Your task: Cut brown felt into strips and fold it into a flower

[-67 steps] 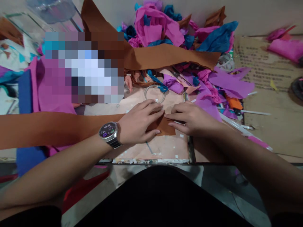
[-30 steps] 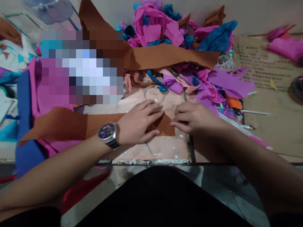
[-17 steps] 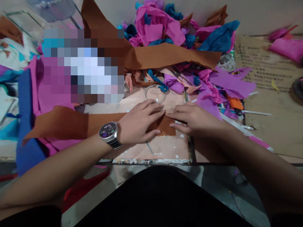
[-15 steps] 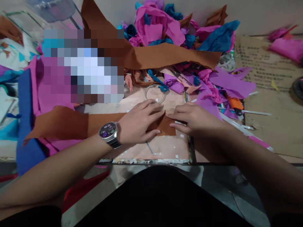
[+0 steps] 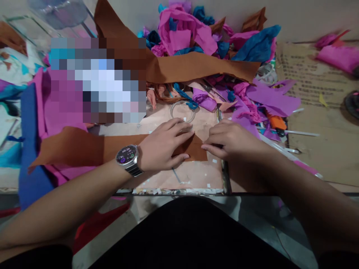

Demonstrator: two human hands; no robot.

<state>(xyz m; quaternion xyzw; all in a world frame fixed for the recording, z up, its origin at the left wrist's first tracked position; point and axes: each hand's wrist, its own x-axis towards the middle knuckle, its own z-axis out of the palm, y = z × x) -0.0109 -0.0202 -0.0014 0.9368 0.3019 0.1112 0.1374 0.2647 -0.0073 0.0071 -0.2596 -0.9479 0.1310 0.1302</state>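
A strip of brown crepe paper point(image 5: 120, 144) lies across the pale work board point(image 5: 157, 177) in front of me. My left hand point(image 5: 165, 145), with a watch point(image 5: 127, 155) on the wrist, rests flat on the strip, fingers stretched to the right. At the strip's right end, my right hand point(image 5: 227, 140) has its thumb and index finger pinched together on the paper's edge, the other fingers curled. The upper corner there looks slanted. Just beyond my left fingertips lies a clear ring point(image 5: 183, 112).
Behind the board is a heap of pink and blue crepe paper point(image 5: 187, 37), with a longer brown piece point(image 5: 202, 69) across it. Scissors point(image 5: 209, 87) lie among scraps. To the right are an orange-and-black tool point(image 5: 276, 123), white sticks point(image 5: 303, 133) and cardboard point(image 5: 303, 112). A blurred patch hides the left rear.
My right index finger has drawn back to the right and closed against the thumb at the strip's end. The left hand stays in place on the paper.
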